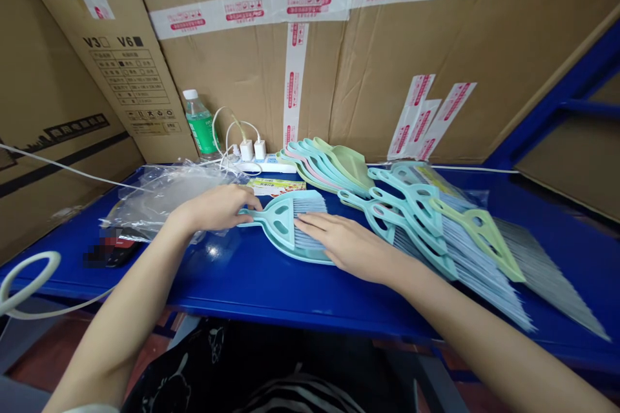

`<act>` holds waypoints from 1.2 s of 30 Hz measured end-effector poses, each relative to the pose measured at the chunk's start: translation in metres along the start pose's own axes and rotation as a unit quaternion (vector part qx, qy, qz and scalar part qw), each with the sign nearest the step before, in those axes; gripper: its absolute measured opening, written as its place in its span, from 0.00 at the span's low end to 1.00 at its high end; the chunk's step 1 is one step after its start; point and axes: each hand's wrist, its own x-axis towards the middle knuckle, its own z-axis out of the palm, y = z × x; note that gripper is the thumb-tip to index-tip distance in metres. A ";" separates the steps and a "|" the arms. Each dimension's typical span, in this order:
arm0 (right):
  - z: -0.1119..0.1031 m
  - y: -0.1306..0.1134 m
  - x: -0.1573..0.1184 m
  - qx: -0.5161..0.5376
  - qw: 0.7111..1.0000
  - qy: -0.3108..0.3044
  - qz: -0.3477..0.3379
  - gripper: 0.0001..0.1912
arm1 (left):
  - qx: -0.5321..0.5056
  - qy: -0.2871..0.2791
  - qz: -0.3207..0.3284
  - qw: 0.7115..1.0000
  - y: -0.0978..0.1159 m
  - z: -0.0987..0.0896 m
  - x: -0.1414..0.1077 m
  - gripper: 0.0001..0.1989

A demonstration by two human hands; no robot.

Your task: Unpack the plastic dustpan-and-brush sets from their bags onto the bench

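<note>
In front of me a light-blue hand brush [281,218] lies on a light-blue dustpan [276,244], their handles together at the left. My left hand [223,208] pinches the handle end between thumb and fingers. Fingers stretched out, my right hand [346,242] rests flat on the bristles and the pan's right side. Its palm hides part of the dustpan. To the right lies a pile of brushes, several light blue [411,226] and a green one [484,235] on top. Behind stands a fanned stack of dustpans [334,164] in green, blue and pink.
Clear plastic bags [159,197] lie at the left, beside a dark phone-like object [113,250]. A green-labelled bottle [201,126] and a power strip [271,164] with chargers stand along the cardboard wall [232,71]. A printed card [276,187] lies behind the dustpan.
</note>
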 end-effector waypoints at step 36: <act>-0.006 0.002 -0.004 -0.010 1.000 0.009 -0.017 0.32 | -0.043 0.050 -0.050 0.997 0.012 0.037 0.028 0.19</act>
